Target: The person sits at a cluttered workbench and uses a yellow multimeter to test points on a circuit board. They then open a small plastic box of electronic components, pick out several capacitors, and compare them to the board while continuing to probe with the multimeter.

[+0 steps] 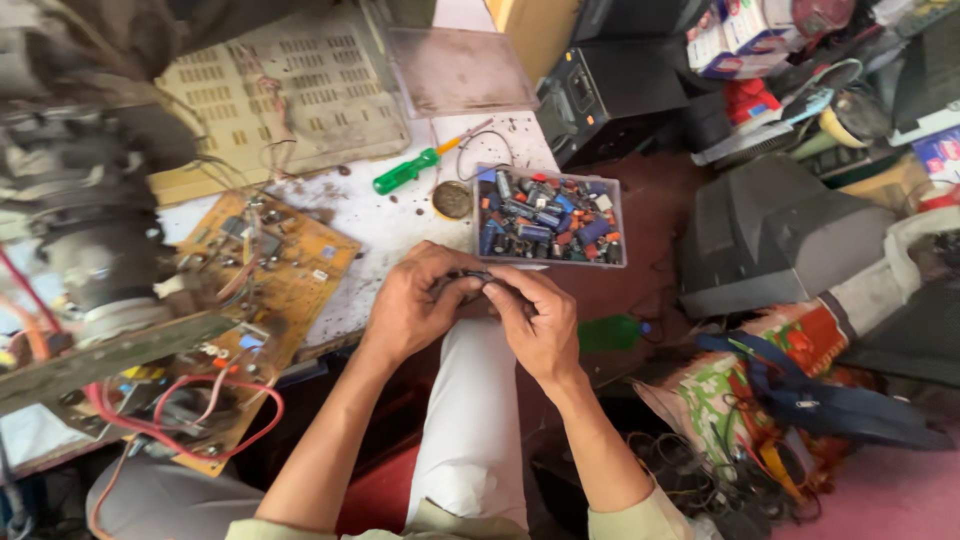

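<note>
My left hand [418, 303] and my right hand [533, 318] meet over my knee, in front of the bench edge. Both pinch a small dark part [474, 278] between their fingertips; what kind of part it is cannot be made out. Just beyond my hands stands a clear plastic box [549, 261] filled with several small electronic components in blue, black and red. A round brown disc [452, 200] lies left of that box.
A green-handled screwdriver [410, 170] lies on the white bench top [380, 225]. A yellow circuit board [270, 265] with red wires sits at left beside a grey tube assembly [85, 230]. Dark device casings [780, 235] and cluttered cables stand at right.
</note>
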